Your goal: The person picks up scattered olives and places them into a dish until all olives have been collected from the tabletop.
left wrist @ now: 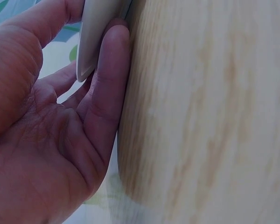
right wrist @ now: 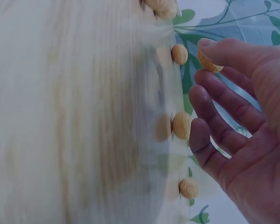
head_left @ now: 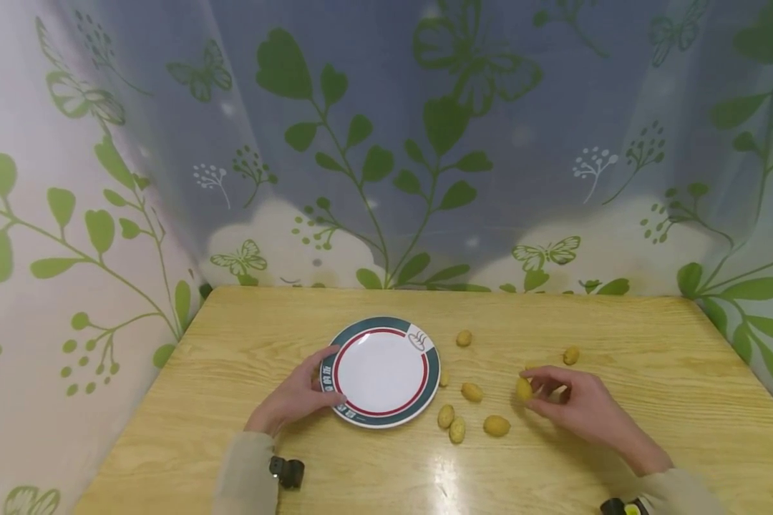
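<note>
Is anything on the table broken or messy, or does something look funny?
Nothing I can see looks broken. The only messy bit is the little yellow lumps: they lie scattered over the table beside the plate, not gathered in one pile. The plate's white middle is bare and looks clean.

A wood-grained table (head_left: 245, 343) carries small yellow oval objects (head_left: 497, 425) scattered to the right of a white plate (head_left: 381, 372)

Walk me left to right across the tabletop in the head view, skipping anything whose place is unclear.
Left grip → plate → close pair of yellow ovals → single near yellow oval → pinched yellow oval → right grip.
</note>
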The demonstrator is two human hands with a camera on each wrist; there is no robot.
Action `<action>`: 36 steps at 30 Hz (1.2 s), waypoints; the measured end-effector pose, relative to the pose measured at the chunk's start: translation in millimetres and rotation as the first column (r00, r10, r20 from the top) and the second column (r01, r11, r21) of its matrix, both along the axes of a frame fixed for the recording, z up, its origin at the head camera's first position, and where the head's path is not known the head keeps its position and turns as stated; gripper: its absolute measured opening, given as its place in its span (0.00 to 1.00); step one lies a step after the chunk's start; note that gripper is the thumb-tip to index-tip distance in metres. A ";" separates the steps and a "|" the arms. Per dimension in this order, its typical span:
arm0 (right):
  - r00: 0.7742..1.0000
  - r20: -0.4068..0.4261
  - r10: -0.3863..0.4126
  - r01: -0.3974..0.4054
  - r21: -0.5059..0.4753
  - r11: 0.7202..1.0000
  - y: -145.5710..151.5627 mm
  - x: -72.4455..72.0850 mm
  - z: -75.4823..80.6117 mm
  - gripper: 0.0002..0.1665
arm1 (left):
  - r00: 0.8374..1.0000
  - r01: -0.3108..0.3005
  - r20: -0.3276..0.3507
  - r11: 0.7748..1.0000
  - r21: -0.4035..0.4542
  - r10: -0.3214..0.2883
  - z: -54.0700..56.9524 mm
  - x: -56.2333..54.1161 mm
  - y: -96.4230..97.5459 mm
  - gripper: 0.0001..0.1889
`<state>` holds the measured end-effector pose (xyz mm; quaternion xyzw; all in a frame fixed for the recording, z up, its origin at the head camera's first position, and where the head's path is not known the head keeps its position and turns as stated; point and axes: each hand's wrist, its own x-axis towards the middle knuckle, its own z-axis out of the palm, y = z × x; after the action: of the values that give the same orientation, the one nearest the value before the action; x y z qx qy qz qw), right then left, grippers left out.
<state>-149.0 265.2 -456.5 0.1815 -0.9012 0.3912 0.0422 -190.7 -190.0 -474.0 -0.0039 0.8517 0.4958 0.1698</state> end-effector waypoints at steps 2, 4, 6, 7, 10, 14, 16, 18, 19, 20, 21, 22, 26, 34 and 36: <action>1.000 -0.009 -0.010 0.010 0.000 1.000 -3.8 -1.0 1.2 0.18 | 1.000 0.000 0.001 1.000 0.003 0.000 0.6 -0.3 0.2 0.47; 1.000 -0.011 -0.007 0.007 -0.003 1.000 -7.0 -2.3 1.5 0.18 | 1.000 -0.006 0.007 1.000 0.000 0.006 1.1 -0.3 0.4 0.47; 1.000 -0.011 -0.002 0.001 -0.013 1.000 -10.0 -3.4 1.5 0.18 | 1.000 -0.013 0.015 1.000 -0.004 0.013 1.5 -0.1 0.9 0.47; 1.000 -0.007 0.001 -0.001 -0.020 1.000 -11.7 -4.0 1.8 0.18 | 1.000 -0.016 0.016 1.000 -0.009 0.016 1.5 0.0 1.0 0.47; 1.000 0.014 0.017 -0.016 -0.043 0.999 -16.4 -5.9 1.3 0.19 | 1.000 -0.022 0.020 1.000 -0.013 0.022 2.0 0.5 1.6 0.47; 0.999 0.026 0.033 -0.031 -0.058 0.998 -23.3 -7.3 0.0 0.19 | 1.000 -0.022 0.017 0.999 -0.023 0.022 2.8 1.2 2.7 0.47; 0.999 0.027 0.041 -0.040 -0.064 0.997 -27.4 -7.9 -0.4 0.19 | 1.000 -0.022 0.017 0.999 -0.024 0.022 2.7 1.4 2.7 0.47; 0.999 0.024 0.048 -0.046 -0.065 0.997 -31.6 -8.2 0.0 0.19 | 1.000 -0.022 0.019 1.000 -0.020 0.022 2.6 1.3 2.4 0.47; 0.999 0.020 0.050 -0.049 -0.068 0.997 -33.7 -8.4 0.3 0.19 | 1.000 -0.021 0.020 1.000 -0.017 0.021 2.5 1.2 2.2 0.47; 0.999 0.018 0.051 -0.050 -0.068 0.996 -35.8 -8.7 0.7 0.19 | 1.000 -0.020 0.019 1.000 -0.015 0.020 2.4 1.1 1.9 0.47; 0.999 0.007 0.052 -0.052 -0.063 0.997 -38.0 -9.0 1.2 0.19 | 1.000 -0.019 0.019 1.000 -0.014 0.020 2.2 0.8 1.5 0.47; 0.998 -0.002 0.056 -0.056 -0.059 0.997 -40.0 -9.3 1.9 0.19 | 1.000 -0.018 0.018 1.000 -0.013 0.018 2.0 0.6 1.4 0.47; 0.997 -0.029 0.066 -0.067 -0.047 0.997 -47.5 -11.0 4.0 0.19 | 1.000 -0.010 0.010 1.000 -0.014 0.010 2.0 0.0 1.1 0.47; 0.995 -0.038 0.091 -0.093 -0.048 0.995 -61.0 -17.3 3.6 0.19 | 1.000 -0.011 0.015 1.000 -0.015 0.012 2.7 0.6 1.3 0.47; 0.994 -0.045 0.096 -0.099 -0.050 0.994 -64.5 -18.1 3.7 0.19 | 1.000 -0.010 0.014 1.000 -0.019 0.011 2.5 0.6 1.1 0.47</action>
<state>-167.0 200.7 -452.7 0.2324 -0.8796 0.4124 0.0469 -190.2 -188.9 -471.5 -0.0133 0.8552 0.4884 0.1730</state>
